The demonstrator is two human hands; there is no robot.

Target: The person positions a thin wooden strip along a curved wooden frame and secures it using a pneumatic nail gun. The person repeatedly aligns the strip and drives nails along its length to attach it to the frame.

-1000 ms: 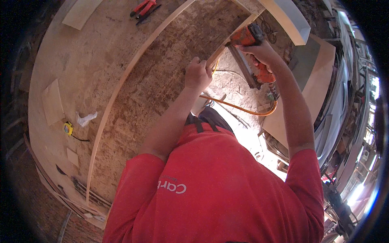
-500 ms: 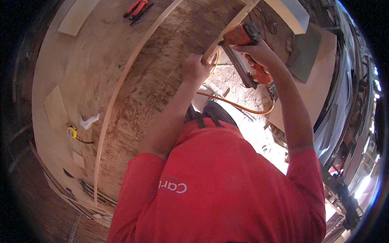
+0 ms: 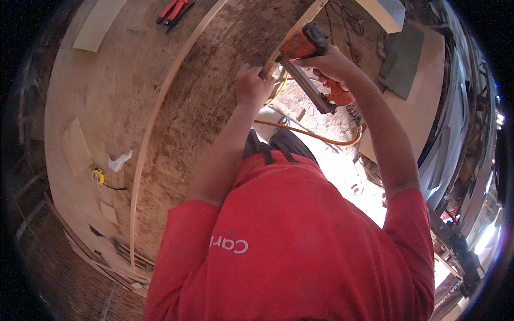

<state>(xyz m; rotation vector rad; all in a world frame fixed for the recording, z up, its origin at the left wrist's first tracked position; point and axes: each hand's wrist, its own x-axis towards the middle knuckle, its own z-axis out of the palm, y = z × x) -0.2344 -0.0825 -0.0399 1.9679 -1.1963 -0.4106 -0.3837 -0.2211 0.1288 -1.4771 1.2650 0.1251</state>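
Observation:
My right hand is wrapped round the handle of an orange nail gun with a dark cap and a long metal magazine slanting down to the right. The gun's nose meets a narrow wooden strip along the right edge of a large brown board, though exact contact is hard to tell. Just nearer to me, my left hand is closed on the near end of that strip, its fingertips partly hidden. A yellow-orange air hose loops from the gun's handle to the left, in front of my body.
A long curved wooden strip runs across the board. Left of it lie red-handled pliers, a yellow tape measure, crumpled white plastic and flat offcuts. Stacked sheets stand on the right, with cords beyond the gun.
The nail gun in my right hand has moved left, nearer to my left hand and against the strip. My left hand keeps its hold. The whole view has shifted slightly.

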